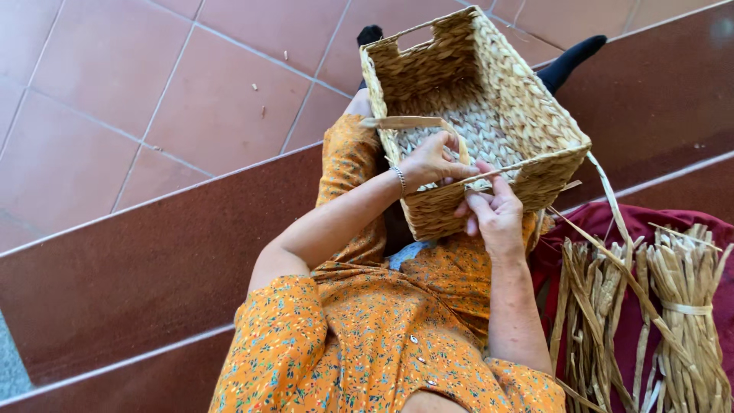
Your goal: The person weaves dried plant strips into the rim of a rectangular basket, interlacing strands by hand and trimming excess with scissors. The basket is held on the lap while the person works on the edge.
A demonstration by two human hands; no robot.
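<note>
Reddish floor tiles and dark steps lie beneath a rectangular woven basket (489,115) resting on the lap. At nine o'clock of its near rim, the left hand (430,162) pinches a flat straw strand (409,122); at six o'clock the right hand (495,214) pinches the rim weave. Dried straw bundles (650,306) lie at four o'clock on a maroon cloth (596,222).

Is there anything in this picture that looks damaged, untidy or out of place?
Nothing looks damaged. The woven basket has loose strands sticking out at its near rim, where the left hand and right hand grip it. A few small scraps lie on the tiled floor. The dried stalks are bundled neatly.
</note>
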